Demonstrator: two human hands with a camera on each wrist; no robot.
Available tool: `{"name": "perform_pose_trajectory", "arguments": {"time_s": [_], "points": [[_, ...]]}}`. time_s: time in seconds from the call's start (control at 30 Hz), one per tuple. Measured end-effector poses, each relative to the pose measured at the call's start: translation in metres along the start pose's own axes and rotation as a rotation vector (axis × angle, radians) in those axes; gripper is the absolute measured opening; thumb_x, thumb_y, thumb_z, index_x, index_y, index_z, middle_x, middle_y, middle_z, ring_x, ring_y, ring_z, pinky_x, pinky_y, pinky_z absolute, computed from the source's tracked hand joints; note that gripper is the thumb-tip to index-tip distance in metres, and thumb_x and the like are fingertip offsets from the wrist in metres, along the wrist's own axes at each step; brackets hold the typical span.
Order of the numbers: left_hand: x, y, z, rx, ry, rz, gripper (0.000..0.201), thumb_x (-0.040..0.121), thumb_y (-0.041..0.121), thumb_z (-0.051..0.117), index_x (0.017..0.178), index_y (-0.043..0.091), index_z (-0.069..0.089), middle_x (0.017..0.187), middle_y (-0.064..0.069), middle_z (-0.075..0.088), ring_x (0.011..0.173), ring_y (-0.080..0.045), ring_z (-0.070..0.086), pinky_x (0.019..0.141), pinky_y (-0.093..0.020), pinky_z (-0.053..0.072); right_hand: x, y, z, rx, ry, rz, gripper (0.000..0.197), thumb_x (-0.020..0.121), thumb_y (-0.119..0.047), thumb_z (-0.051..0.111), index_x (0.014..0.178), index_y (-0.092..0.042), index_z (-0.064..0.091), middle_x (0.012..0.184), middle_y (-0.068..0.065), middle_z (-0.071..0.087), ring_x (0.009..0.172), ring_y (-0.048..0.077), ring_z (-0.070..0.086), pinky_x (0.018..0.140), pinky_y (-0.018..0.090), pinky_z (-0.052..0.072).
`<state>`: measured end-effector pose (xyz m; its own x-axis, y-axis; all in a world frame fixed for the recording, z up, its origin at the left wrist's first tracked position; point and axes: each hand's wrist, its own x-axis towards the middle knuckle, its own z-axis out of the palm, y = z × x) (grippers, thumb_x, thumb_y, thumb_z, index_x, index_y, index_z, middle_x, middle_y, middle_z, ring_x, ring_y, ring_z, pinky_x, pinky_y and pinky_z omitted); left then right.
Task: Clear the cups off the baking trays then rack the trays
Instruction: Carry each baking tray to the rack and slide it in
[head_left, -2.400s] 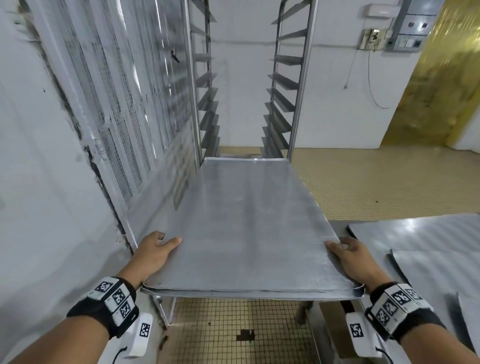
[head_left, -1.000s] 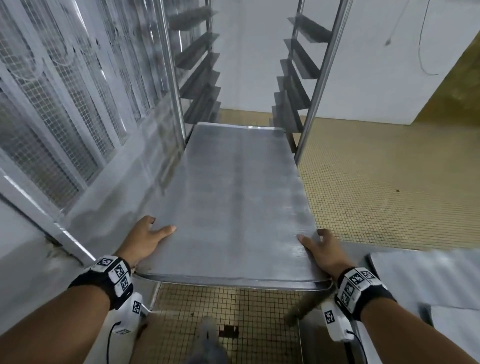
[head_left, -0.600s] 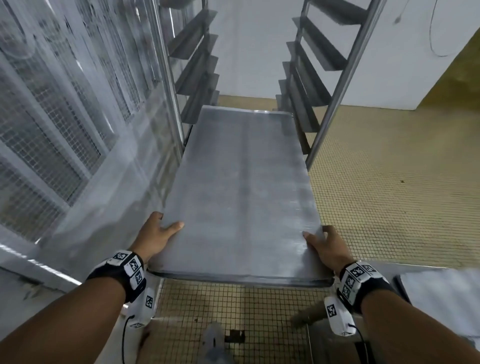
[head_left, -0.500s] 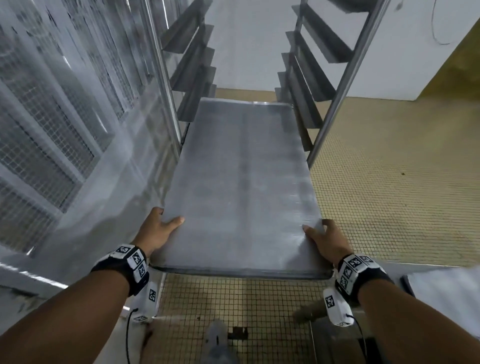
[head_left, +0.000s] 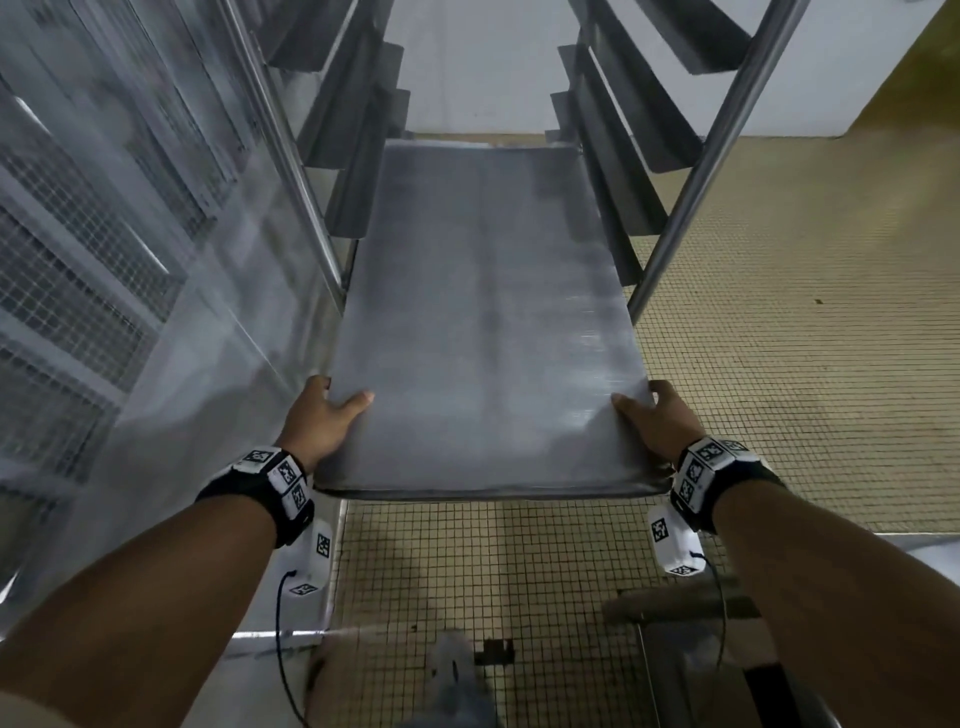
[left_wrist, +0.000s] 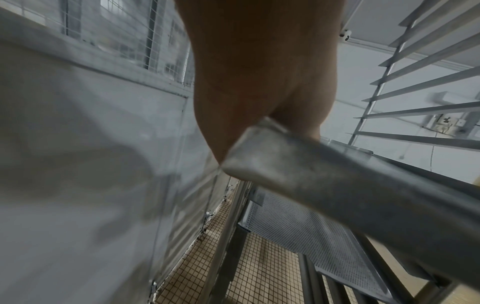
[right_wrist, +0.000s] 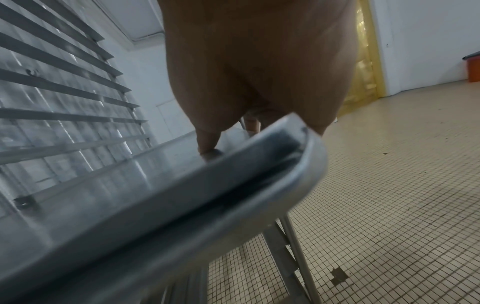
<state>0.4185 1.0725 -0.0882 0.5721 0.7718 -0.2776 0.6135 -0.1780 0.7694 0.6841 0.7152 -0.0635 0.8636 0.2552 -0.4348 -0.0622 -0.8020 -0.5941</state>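
An empty grey metal baking tray (head_left: 483, 322) lies lengthwise in front of me, its far half between the uprights of a steel rack (head_left: 691, 187). My left hand (head_left: 324, 415) grips the tray's near left corner (left_wrist: 254, 156), thumb on top. My right hand (head_left: 657, 415) grips the near right corner (right_wrist: 306, 164), thumb on top as well. The rack's angled runners (head_left: 623, 135) line both sides above the tray. A perforated tray (left_wrist: 298, 226) sits lower in the rack in the left wrist view. No cups are in view.
A metal wall with wire-mesh panels (head_left: 104, 234) runs close along the left of the rack. Small beige floor tiles (head_left: 805, 338) spread to the right and below. A yellow strip curtain (right_wrist: 363, 72) hangs in a doorway at the back right.
The tray has gone lower and deeper between the rack's uprights, and I have come closer to the rack. Both hands keep the same hold on the near corners.
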Motion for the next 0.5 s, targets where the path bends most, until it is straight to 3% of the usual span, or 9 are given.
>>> {"name": "perform_pose_trajectory", "arguments": {"time_s": [0.1, 0.23, 0.27, 0.33, 0.4, 0.43, 0.5], "points": [[0.007, -0.012, -0.001, -0.019, 0.002, -0.024, 0.093, 0.062, 0.078, 0.072, 0.130, 0.019, 0.051, 0.123, -0.002, 0.068, 0.108, -0.024, 0.067, 0.097, -0.050, 0.054, 0.002, 0.002, 0.002, -0.053, 0.021, -0.025, 0.073, 0.093, -0.057, 0.058, 0.149, -0.016, 0.035, 0.137, 0.016, 0.059, 0.119, 0.039, 0.059, 0.099, 0.047, 0.046], [-0.007, -0.008, -0.001, -0.013, -0.010, 0.015, 0.100, 0.065, 0.072, 0.075, 0.145, 0.024, 0.040, 0.135, 0.000, 0.062, 0.119, -0.022, 0.063, 0.105, -0.046, 0.050, -0.013, 0.005, 0.002, -0.119, 0.016, -0.106, 0.087, 0.087, -0.064, 0.061, 0.154, -0.021, 0.026, 0.145, 0.017, 0.050, 0.125, 0.040, 0.054, 0.096, 0.046, 0.046], [-0.015, -0.003, -0.001, 0.005, -0.015, 0.033, 0.098, 0.070, 0.066, 0.077, 0.149, 0.024, 0.036, 0.141, -0.001, 0.057, 0.125, -0.023, 0.059, 0.107, -0.043, 0.047, -0.021, 0.005, 0.000, -0.187, 0.020, -0.173, 0.086, 0.086, -0.066, 0.061, 0.154, -0.027, 0.026, 0.150, 0.016, 0.043, 0.131, 0.040, 0.048, 0.098, 0.047, 0.045], [-0.029, 0.004, 0.002, 0.069, -0.018, 0.095, 0.093, 0.078, 0.054, 0.080, 0.152, 0.022, 0.034, 0.150, -0.008, 0.044, 0.136, -0.027, 0.047, 0.110, -0.037, 0.039, -0.037, 0.007, -0.002, -0.342, -0.035, -0.343, 0.066, 0.091, -0.063, 0.052, 0.149, -0.053, 0.022, 0.160, 0.016, 0.019, 0.142, 0.045, 0.027, 0.103, 0.058, 0.043], [-0.046, 0.015, 0.005, 0.180, -0.066, 0.127, 0.103, 0.073, 0.062, 0.080, 0.153, 0.022, 0.031, 0.159, -0.014, 0.023, 0.148, -0.029, 0.028, 0.115, -0.039, 0.029, -0.046, 0.018, 0.001, -0.398, -0.086, -0.496, 0.061, 0.095, -0.052, 0.041, 0.147, -0.064, 0.010, 0.161, 0.022, 0.006, 0.143, 0.056, 0.019, 0.104, 0.071, 0.037], [-0.054, 0.021, 0.006, 0.255, -0.108, 0.136, 0.111, 0.065, 0.074, 0.079, 0.153, 0.025, 0.031, 0.163, -0.011, 0.011, 0.150, -0.031, 0.019, 0.118, -0.042, 0.026, -0.055, 0.016, 0.001, -0.396, -0.110, -0.455, 0.068, 0.091, -0.062, 0.043, 0.151, -0.059, 0.011, 0.162, 0.021, 0.003, 0.144, 0.056, 0.017, 0.108, 0.071, 0.033], [-0.066, 0.028, 0.008, 0.406, -0.197, 0.122, 0.126, 0.049, 0.089, 0.074, 0.152, 0.032, 0.029, 0.165, -0.006, -0.009, 0.151, -0.040, 0.006, 0.119, -0.053, 0.024, -0.064, 0.022, 0.002, -0.448, -0.087, -0.397, 0.105, 0.067, -0.090, 0.055, 0.154, -0.047, 0.017, 0.167, 0.012, -0.005, 0.150, 0.047, 0.009, 0.113, 0.064, 0.027]]}}
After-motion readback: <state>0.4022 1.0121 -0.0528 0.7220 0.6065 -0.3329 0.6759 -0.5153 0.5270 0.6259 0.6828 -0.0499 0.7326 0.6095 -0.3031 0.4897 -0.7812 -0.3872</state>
